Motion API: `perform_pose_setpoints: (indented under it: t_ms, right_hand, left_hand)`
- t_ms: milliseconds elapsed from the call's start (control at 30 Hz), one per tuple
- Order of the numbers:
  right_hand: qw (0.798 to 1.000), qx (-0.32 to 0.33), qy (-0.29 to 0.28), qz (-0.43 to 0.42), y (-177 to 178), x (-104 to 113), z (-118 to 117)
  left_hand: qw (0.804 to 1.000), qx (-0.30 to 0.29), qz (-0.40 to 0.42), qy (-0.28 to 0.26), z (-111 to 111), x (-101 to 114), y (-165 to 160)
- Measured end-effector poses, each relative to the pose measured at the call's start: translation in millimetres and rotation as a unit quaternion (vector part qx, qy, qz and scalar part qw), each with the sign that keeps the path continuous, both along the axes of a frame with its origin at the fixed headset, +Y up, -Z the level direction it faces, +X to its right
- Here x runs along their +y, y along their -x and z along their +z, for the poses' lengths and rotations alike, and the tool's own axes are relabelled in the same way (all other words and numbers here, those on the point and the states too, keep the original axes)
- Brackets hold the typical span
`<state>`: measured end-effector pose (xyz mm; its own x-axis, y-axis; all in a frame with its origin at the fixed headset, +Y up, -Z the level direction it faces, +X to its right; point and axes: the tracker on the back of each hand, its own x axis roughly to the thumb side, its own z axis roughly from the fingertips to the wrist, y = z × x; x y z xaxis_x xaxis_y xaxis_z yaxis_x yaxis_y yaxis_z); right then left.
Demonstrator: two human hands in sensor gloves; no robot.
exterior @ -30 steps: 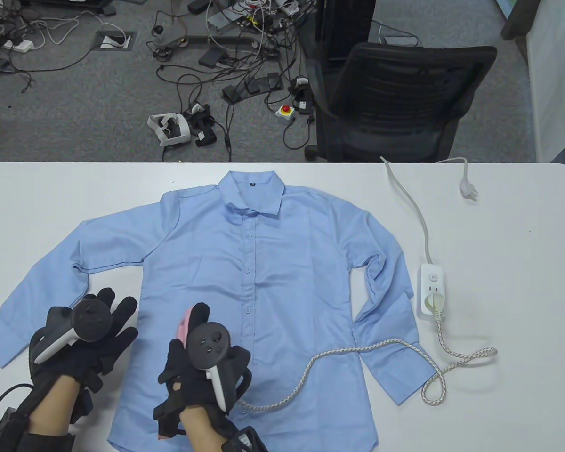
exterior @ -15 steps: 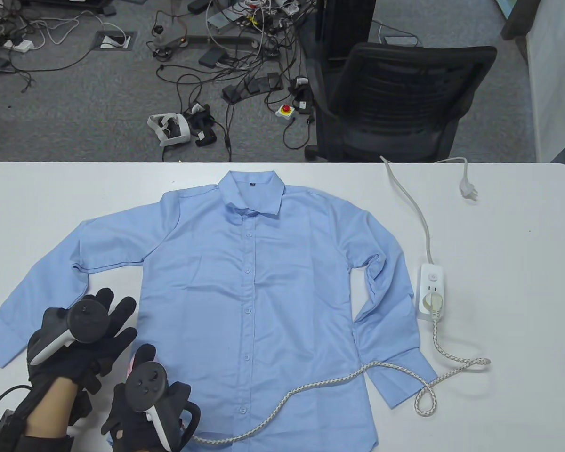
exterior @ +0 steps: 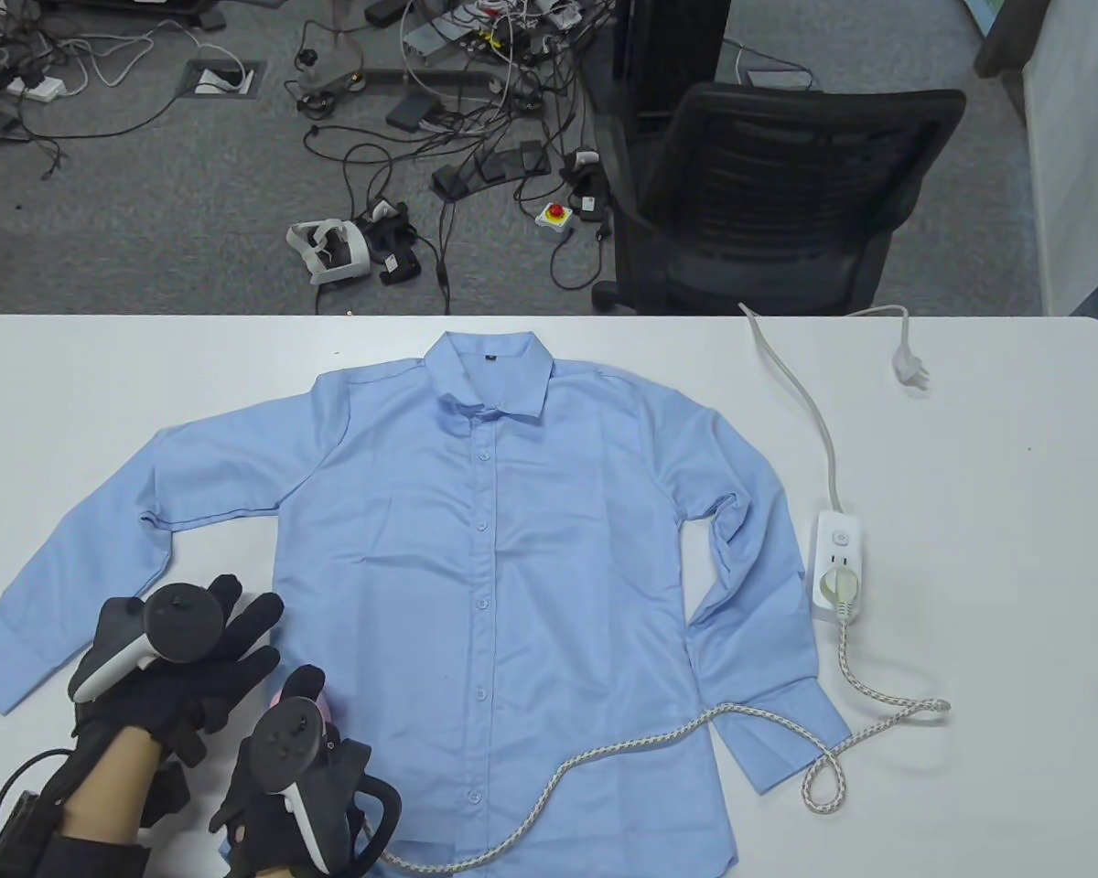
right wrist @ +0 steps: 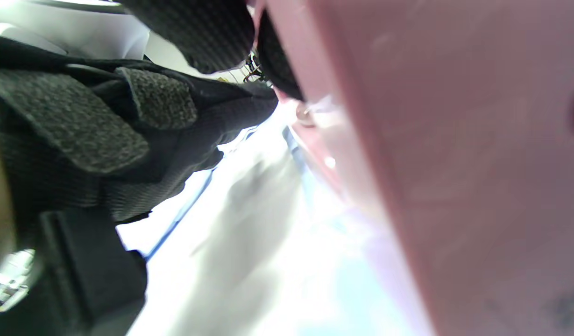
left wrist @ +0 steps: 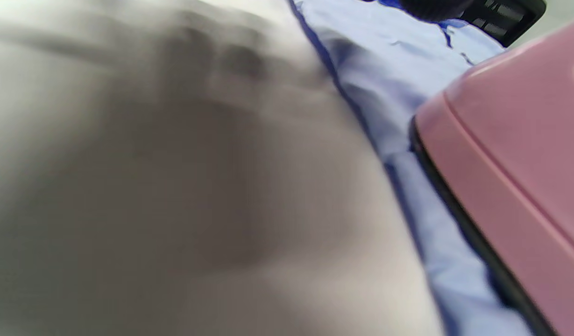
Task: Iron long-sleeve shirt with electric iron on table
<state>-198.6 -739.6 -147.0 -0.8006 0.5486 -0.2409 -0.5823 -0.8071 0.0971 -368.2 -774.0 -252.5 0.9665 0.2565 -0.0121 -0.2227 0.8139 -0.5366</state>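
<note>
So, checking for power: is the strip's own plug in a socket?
Out. The strip's plug lies loose on the table.

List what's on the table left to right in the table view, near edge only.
left hand → right hand, gripping the pink iron → shirt body → braided cord loop → power strip
</note>
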Motion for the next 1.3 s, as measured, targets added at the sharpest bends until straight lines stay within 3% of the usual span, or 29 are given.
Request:
perform_pose_setpoints:
  t_ms: [67,233,433,800,1300]
  right_hand:
    - [0.999,-0.007,-0.012,0.033,1.3,0.7,0.1]
    - [1.000,-0.016,-0.008,0.026,0.4,0.0,0.7]
    - [0.999,-0.027,-0.005,0.029,-1.2,0.4,0.4]
    - [0.997,-0.074,-0.003,0.039,-47.8,0.9,-6.6]
    - [0.995,-0.087,-0.004,0.058,-86.0,2.0,-7.8]
  left_hand:
    - [1.000,-0.008,-0.016,0.003,-0.9,-5.3,-1.6]
    - [0.998,-0.018,-0.038,0.040,-3.8,-21.2,-3.5]
    - [0.997,-0.028,-0.072,0.027,-3.4,-17.0,-9.4]
    - [0.997,-0.022,-0.071,0.038,-3.7,-15.2,-10.7]
    - [0.996,-0.012,-0.075,0.043,-4.2,-14.6,-11.1]
